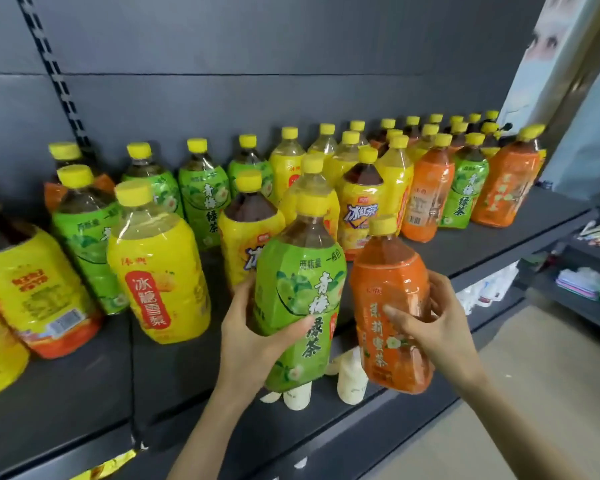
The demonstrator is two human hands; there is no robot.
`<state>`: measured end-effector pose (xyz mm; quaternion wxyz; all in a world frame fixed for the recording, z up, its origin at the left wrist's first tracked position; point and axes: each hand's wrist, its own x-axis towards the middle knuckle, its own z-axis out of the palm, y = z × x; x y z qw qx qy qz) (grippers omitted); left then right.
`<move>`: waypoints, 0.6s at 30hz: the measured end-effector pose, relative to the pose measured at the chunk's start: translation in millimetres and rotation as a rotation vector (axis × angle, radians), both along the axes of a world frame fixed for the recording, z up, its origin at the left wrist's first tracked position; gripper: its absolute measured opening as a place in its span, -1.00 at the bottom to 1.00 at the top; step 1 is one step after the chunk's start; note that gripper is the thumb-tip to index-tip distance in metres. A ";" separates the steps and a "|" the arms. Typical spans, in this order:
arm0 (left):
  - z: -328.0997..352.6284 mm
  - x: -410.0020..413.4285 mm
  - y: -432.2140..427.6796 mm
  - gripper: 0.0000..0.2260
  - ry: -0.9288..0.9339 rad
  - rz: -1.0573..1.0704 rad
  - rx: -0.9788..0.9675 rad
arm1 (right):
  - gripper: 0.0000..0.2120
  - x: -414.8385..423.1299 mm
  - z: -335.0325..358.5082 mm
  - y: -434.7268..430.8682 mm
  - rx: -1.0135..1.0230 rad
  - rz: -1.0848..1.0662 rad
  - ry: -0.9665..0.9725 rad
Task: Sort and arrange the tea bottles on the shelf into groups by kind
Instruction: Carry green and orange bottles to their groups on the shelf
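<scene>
Item one: green-label tea bottle (298,296), yellow cap, dark tea showing at the shoulder, held near upright in front of the shelf's front edge and clear of its board. Left grip (253,327): fingers and thumb curled round the lower left side of this bottle, thumb lying across the label. Item two: orange-label tea bottle (392,306), yellow cap, just beside the green one on its right, likewise off the board and leaning slightly. Right grip (437,323): wrapped round the right side of this bottle, thumb pressed on the label front, fingers behind. Stock standing on the shelf (84,393), dark grey, all yellow-capped and mixed by kind: one yellow pear-label bottle (156,271) at front left; yellow iced-tea bottles (359,209) in the middle, directly behind the two held items; a row of green-label bottles (205,199) at the left rear; orange-label bottles (428,195) towards the right end, with a single green one (468,188) standing between them; further rows at the rear right, too small to tell kinds apart. One large yellow bottle (25,289) at the far left edge, partly cut off. Below: white bottles (352,379) on a lower level, seen under the held pair. Behind: grey back panel (257,64). Far right: side shelving (586,296) carrying small coloured goods.
</scene>
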<state>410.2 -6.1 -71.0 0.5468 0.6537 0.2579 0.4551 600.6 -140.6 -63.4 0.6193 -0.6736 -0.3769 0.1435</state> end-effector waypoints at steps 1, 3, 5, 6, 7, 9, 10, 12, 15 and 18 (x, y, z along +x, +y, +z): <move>0.6 9.6 -1.2 -0.29 0.005 0.005 0.006 | -0.30 11.4 0.5 1.0 0.004 0.007 0.000; 1.4 28.4 -4.6 -0.28 -0.001 0.034 0.010 | -0.30 33.4 1.9 2.9 0.014 0.035 0.014; 1.5 48.2 -9.2 -0.30 -0.015 0.077 0.022 | -0.31 57.7 3.2 4.2 0.028 0.071 0.027; 0.9 59.1 -12.2 -0.30 -0.020 0.100 0.024 | -0.32 70.8 3.7 4.2 0.037 0.098 0.028; 0.6 70.1 -15.6 -0.30 -0.027 0.123 0.019 | -0.32 83.6 4.6 3.3 0.045 0.129 0.026; 1.8 93.4 -22.7 -0.31 -0.046 0.176 0.010 | -0.32 110.3 6.9 1.2 0.058 0.186 0.027; 2.4 106.1 -25.8 -0.32 -0.048 0.203 0.012 | -0.32 124.8 7.8 0.2 0.063 0.210 0.025; 3.5 133.1 -34.0 -0.33 -0.053 0.263 0.018 | -0.32 154.8 9.8 -2.0 0.075 0.253 0.024; 2.6 169.9 -47.3 -0.25 -0.065 0.344 0.022 | -0.31 200.5 13.5 -4.5 0.093 0.286 0.037; 0.6 199.3 -59.4 -0.22 -0.054 0.411 0.015 | -0.31 243.2 17.5 -6.3 0.111 0.300 0.033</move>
